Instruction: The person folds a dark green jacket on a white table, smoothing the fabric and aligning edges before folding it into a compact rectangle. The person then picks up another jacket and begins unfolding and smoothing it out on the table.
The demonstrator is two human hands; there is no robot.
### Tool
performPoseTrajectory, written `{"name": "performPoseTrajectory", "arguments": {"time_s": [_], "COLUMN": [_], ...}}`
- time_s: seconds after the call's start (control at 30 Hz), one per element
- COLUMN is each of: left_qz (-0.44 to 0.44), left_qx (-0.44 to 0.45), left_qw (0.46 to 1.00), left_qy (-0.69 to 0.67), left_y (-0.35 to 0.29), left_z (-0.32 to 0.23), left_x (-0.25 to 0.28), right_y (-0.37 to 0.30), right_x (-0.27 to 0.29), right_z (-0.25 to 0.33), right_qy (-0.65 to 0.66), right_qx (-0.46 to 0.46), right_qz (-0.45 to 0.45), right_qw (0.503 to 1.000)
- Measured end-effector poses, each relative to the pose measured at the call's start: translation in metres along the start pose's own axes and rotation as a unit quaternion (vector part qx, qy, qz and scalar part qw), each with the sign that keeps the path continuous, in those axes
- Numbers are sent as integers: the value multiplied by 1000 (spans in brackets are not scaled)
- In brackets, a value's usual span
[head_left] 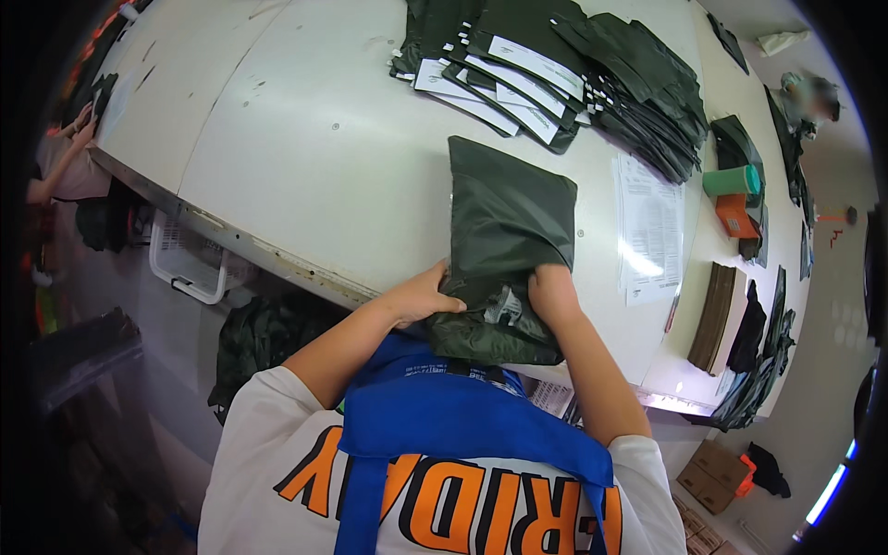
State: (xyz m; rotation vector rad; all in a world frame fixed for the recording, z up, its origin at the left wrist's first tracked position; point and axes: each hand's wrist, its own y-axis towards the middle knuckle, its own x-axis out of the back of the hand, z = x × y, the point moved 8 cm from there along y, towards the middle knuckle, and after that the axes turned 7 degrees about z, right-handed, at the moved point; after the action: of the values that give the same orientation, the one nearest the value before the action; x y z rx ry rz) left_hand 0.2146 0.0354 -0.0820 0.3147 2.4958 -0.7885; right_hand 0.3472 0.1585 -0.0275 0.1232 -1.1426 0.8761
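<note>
A dark green plastic mailer bag (504, 217), stuffed with something soft, lies on the white table (305, 157) with its near end hanging toward me. My left hand (427, 294) grips the bag's lower left edge. My right hand (552, 294) is pushed into or against the bag's open near end, fingers hidden in the folds. A white label or insert (504, 305) shows between the two hands.
A fanned pile of flat dark bags with white strips (518, 69) lies at the table's far side. A printed paper sheet (647, 227), a green cup (733, 180), an orange box (737, 217) sit to the right. Another person's arm (65, 157) is at the left. A white basket (190, 259) hangs below the table edge.
</note>
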Motion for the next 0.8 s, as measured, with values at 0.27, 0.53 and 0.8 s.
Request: {"name": "performPoseTrajectory", "arguments": {"time_s": [0.27, 0.53, 0.8], "left_qz": [30, 55, -18], "left_qx": [-24, 59, 24], "left_qw": [999, 996, 999], "left_qy": [27, -38, 11], "left_y": [7, 8, 11], "left_z": [-9, 13, -4], "left_x": [-21, 1, 18], "right_y": [26, 51, 84], "right_x": [-28, -30, -12], "right_z": [-39, 14, 43], "right_qy": [135, 119, -29], "right_qx": [0, -40, -89], "right_qz": [-98, -65, 192], "right_qw": [986, 990, 977]}}
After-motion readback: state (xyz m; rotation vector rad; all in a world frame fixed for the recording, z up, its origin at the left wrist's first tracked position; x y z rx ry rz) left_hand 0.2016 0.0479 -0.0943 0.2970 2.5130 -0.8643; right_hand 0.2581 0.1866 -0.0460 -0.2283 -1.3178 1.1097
